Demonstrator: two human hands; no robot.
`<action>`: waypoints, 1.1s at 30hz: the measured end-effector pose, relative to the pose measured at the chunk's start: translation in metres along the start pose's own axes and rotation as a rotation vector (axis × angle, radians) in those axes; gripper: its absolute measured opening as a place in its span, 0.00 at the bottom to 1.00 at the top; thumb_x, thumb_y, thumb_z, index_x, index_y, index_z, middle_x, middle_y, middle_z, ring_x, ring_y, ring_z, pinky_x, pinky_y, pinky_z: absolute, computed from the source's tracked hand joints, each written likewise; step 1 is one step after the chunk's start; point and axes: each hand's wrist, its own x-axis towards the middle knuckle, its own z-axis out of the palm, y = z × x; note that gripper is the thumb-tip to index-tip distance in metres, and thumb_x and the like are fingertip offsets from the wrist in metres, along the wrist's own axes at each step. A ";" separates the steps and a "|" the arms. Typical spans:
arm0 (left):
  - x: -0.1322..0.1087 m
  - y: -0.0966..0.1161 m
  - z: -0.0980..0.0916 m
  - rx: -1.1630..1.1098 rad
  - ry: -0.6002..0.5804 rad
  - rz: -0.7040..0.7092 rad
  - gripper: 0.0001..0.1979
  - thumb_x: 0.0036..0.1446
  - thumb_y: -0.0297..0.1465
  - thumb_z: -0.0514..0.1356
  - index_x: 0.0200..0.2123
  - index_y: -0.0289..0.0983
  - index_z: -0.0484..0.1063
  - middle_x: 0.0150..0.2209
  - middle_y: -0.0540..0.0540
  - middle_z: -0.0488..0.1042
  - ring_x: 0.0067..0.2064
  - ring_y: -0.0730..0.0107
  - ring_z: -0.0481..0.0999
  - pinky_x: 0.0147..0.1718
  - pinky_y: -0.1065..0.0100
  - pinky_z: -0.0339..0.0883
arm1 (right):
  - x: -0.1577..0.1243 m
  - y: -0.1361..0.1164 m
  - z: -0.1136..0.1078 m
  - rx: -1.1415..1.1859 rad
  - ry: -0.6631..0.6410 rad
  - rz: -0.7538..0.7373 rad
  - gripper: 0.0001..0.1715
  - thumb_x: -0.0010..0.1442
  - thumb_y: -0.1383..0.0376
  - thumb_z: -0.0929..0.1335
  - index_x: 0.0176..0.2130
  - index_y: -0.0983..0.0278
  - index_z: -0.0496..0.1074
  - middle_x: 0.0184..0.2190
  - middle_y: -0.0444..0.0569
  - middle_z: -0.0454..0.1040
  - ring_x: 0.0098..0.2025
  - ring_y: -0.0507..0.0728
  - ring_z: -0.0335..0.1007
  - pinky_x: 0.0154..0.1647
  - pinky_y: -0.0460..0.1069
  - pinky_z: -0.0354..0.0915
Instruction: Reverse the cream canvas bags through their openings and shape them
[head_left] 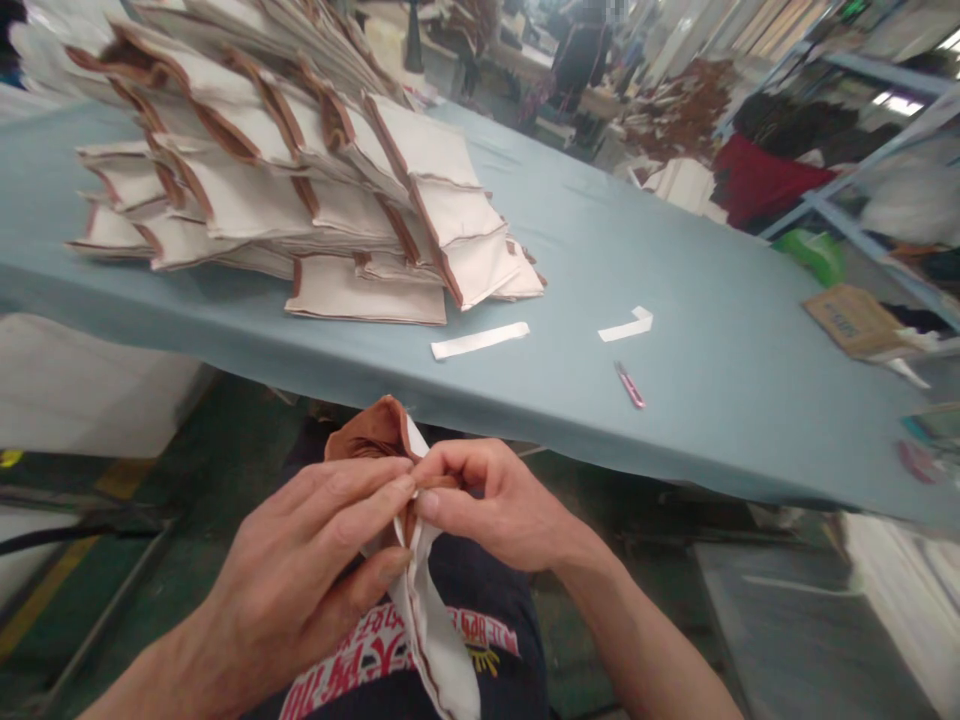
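Note:
Both hands meet over my lap on a brown and white sewn fabric piece point(439, 630). Its brown side shows at the top, and a white strip with a dark seam hangs down below. My left hand point(315, 550) is closed on the piece, fingers laid along its edge and thumb underneath. My right hand point(495, 500) pinches the same edge between thumb and bent fingers, close to the left fingertips. What lies right between the fingertips is mostly hidden. Beyond the hands, pink-handled thread snips point(630, 386) lie on the blue-covered table point(570, 390).
A high stack of white, brown-edged fabric pieces point(262, 190) fills the table's left side. Two white strips, one flat point(480, 341) and one folded point(627, 325), lie near the front edge. A cardboard box point(855, 320) and a shelf rack point(817, 210) stand at the right.

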 end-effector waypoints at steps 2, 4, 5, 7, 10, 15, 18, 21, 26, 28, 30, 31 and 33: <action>-0.002 -0.001 0.002 0.008 0.015 0.014 0.24 0.80 0.33 0.60 0.75 0.45 0.68 0.67 0.37 0.83 0.63 0.50 0.85 0.63 0.49 0.81 | 0.000 -0.002 0.000 0.028 -0.003 0.005 0.31 0.57 0.43 0.84 0.35 0.64 0.76 0.27 0.39 0.69 0.29 0.49 0.58 0.33 0.46 0.57; 0.000 -0.001 0.006 0.027 0.024 0.036 0.27 0.82 0.36 0.57 0.79 0.45 0.64 0.70 0.36 0.79 0.68 0.47 0.82 0.65 0.48 0.79 | 0.001 -0.003 0.000 0.041 0.006 -0.016 0.34 0.57 0.39 0.84 0.34 0.64 0.76 0.27 0.40 0.70 0.29 0.49 0.58 0.33 0.46 0.58; 0.001 -0.001 0.009 0.034 0.030 0.047 0.29 0.83 0.37 0.56 0.81 0.45 0.60 0.72 0.34 0.77 0.70 0.46 0.79 0.67 0.47 0.78 | 0.002 -0.003 -0.001 0.043 0.019 -0.030 0.35 0.56 0.38 0.84 0.33 0.64 0.75 0.27 0.40 0.70 0.28 0.49 0.58 0.32 0.46 0.58; 0.003 -0.001 0.017 0.031 0.047 0.065 0.32 0.84 0.40 0.52 0.84 0.44 0.53 0.75 0.32 0.73 0.74 0.44 0.74 0.70 0.45 0.74 | 0.003 -0.003 -0.002 0.034 0.050 -0.052 0.38 0.56 0.35 0.83 0.31 0.63 0.73 0.27 0.40 0.70 0.28 0.49 0.58 0.31 0.46 0.59; 0.001 0.000 0.026 -0.006 0.066 0.066 0.33 0.85 0.42 0.48 0.86 0.45 0.46 0.76 0.31 0.70 0.76 0.44 0.70 0.72 0.43 0.70 | 0.000 -0.004 -0.005 -0.011 0.065 -0.059 0.39 0.60 0.32 0.80 0.33 0.64 0.73 0.28 0.40 0.69 0.29 0.49 0.57 0.30 0.45 0.58; -0.002 0.005 0.017 -0.162 0.086 -0.022 0.26 0.84 0.35 0.53 0.80 0.51 0.64 0.68 0.39 0.76 0.65 0.54 0.79 0.65 0.55 0.76 | -0.014 -0.014 -0.010 -0.123 -0.047 -0.117 0.34 0.70 0.36 0.75 0.39 0.65 0.76 0.31 0.42 0.70 0.31 0.50 0.60 0.32 0.46 0.60; 0.014 0.013 -0.001 -0.319 0.050 -0.147 0.19 0.78 0.26 0.60 0.62 0.52 0.80 0.52 0.51 0.84 0.48 0.69 0.85 0.49 0.72 0.79 | -0.019 -0.022 -0.013 -0.328 -0.097 -0.130 0.25 0.75 0.46 0.73 0.41 0.65 0.78 0.30 0.42 0.71 0.31 0.51 0.62 0.33 0.46 0.60; 0.037 0.021 -0.015 -0.462 -0.040 -0.295 0.13 0.71 0.23 0.64 0.42 0.48 0.83 0.37 0.59 0.84 0.36 0.76 0.84 0.38 0.79 0.75 | -0.022 -0.026 -0.011 -0.537 -0.104 -0.176 0.14 0.77 0.58 0.70 0.42 0.65 0.80 0.30 0.41 0.73 0.30 0.51 0.63 0.33 0.46 0.60; 0.056 0.015 -0.019 -0.497 -0.255 -0.570 0.13 0.67 0.36 0.68 0.28 0.41 0.78 0.25 0.57 0.78 0.26 0.75 0.76 0.26 0.79 0.68 | -0.026 -0.021 -0.007 -0.797 -0.041 -0.363 0.12 0.78 0.67 0.69 0.39 0.63 0.79 0.33 0.43 0.80 0.33 0.52 0.71 0.39 0.47 0.62; 0.061 0.010 -0.019 -0.492 -0.370 -0.602 0.16 0.68 0.40 0.66 0.28 0.40 0.77 0.24 0.56 0.74 0.26 0.74 0.72 0.24 0.78 0.65 | -0.025 -0.019 -0.008 -0.897 0.034 -0.436 0.11 0.78 0.68 0.70 0.40 0.62 0.79 0.35 0.45 0.83 0.36 0.53 0.74 0.41 0.48 0.63; 0.068 0.006 -0.019 -0.528 -0.491 -0.574 0.21 0.71 0.43 0.63 0.26 0.39 0.73 0.24 0.56 0.68 0.26 0.75 0.66 0.24 0.78 0.61 | -0.024 -0.017 -0.011 -0.956 0.106 -0.504 0.10 0.77 0.67 0.71 0.39 0.61 0.77 0.36 0.46 0.84 0.38 0.54 0.75 0.42 0.48 0.64; 0.071 0.004 -0.019 -0.558 -0.543 -0.549 0.23 0.72 0.44 0.62 0.25 0.39 0.70 0.24 0.56 0.65 0.26 0.75 0.63 0.24 0.78 0.59 | -0.022 -0.017 -0.013 -0.955 0.129 -0.545 0.10 0.77 0.67 0.72 0.38 0.61 0.77 0.37 0.46 0.84 0.37 0.54 0.75 0.42 0.49 0.64; 0.078 0.002 -0.018 -0.629 -0.601 -0.518 0.24 0.73 0.44 0.60 0.25 0.39 0.66 0.25 0.56 0.60 0.27 0.75 0.59 0.25 0.77 0.56 | -0.019 -0.016 -0.017 -0.895 0.145 -0.632 0.11 0.77 0.66 0.72 0.38 0.61 0.75 0.37 0.45 0.83 0.38 0.54 0.75 0.43 0.49 0.66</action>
